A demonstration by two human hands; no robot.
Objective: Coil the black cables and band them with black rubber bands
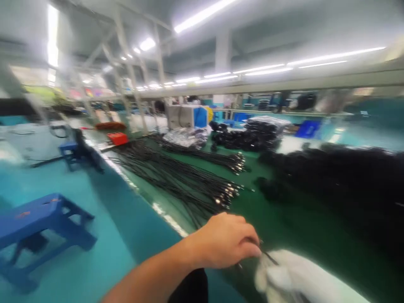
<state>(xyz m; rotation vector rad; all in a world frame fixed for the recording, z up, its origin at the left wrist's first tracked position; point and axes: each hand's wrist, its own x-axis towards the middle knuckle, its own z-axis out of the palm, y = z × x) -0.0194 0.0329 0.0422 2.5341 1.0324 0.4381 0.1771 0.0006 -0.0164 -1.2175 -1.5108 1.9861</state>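
Pinched tight, your left hand (225, 240) has a grip on a thin black cable (269, 255) low over the green worktop (303, 223); your right hand (284, 275), a white blur just beneath, may hold the cable's end, but I cannot tell. Largest first: cable bundles (176, 176) lie fanned ahead, well apart. Slow down, hold the cable taut, and keep its metal tip clear of them.
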